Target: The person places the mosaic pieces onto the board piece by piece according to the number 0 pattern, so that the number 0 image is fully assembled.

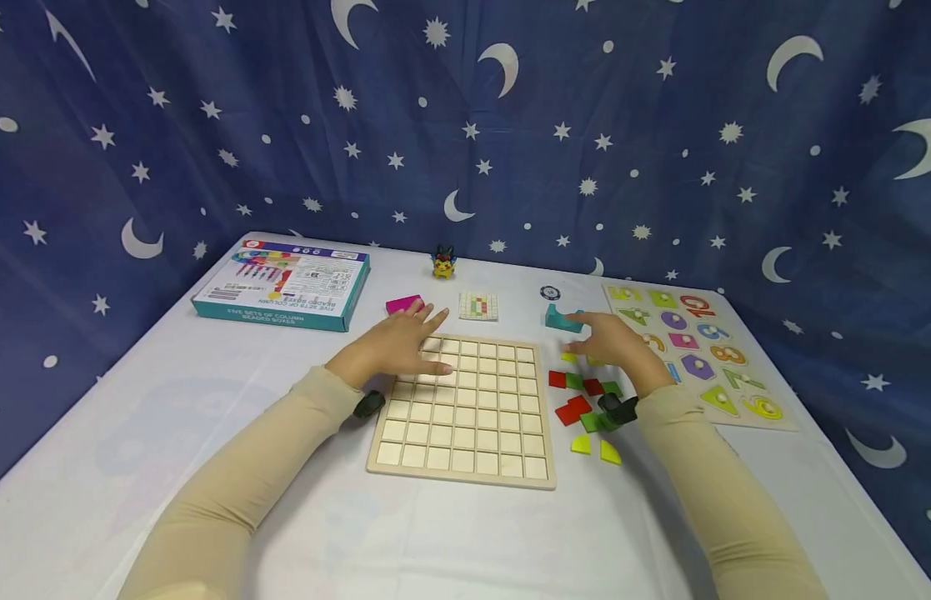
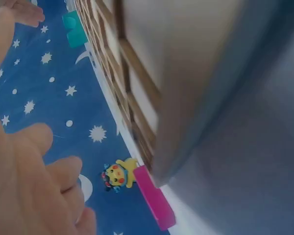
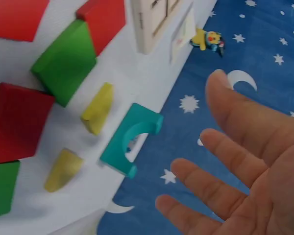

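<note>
Wooden grid board (image 1: 465, 412) lies close in, left hand (image 1: 393, 343) flat and open on its top corner, steadying it, while the open right hand (image 1: 611, 342) hovers empty beside the teal arch block (image 1: 561, 318).

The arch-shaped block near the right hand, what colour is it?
Teal; the arch-shaped block shows best in the right wrist view.
</note>
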A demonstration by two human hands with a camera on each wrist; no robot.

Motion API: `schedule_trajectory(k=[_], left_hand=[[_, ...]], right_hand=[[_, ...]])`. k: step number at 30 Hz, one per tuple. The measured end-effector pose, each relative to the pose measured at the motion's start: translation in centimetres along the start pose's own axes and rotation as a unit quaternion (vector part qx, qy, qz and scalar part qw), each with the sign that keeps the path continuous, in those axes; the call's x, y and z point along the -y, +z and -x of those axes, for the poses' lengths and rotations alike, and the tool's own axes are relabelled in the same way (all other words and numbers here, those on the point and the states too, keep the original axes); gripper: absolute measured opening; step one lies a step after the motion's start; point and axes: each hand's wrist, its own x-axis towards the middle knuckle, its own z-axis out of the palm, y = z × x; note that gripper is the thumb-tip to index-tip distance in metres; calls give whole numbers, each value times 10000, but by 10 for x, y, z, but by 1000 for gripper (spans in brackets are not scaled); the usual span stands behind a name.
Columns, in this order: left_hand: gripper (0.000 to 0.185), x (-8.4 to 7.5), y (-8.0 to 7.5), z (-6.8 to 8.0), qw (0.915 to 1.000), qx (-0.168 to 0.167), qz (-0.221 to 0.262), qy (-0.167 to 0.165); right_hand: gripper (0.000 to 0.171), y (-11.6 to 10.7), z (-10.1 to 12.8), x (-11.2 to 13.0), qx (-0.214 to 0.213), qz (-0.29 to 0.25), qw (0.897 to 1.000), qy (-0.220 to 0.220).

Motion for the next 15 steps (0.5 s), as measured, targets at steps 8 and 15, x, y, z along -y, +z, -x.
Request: schedule_trajectory(k=[8,15], left_hand=[[100,4,2,8,9930,1101,420,108],[97,5,3,10,9844,1620,688,19]], right_hand=[[53,8,-15,-8,113,94,9998,146],[48,17,-27,-14,269,317,9991,40]])
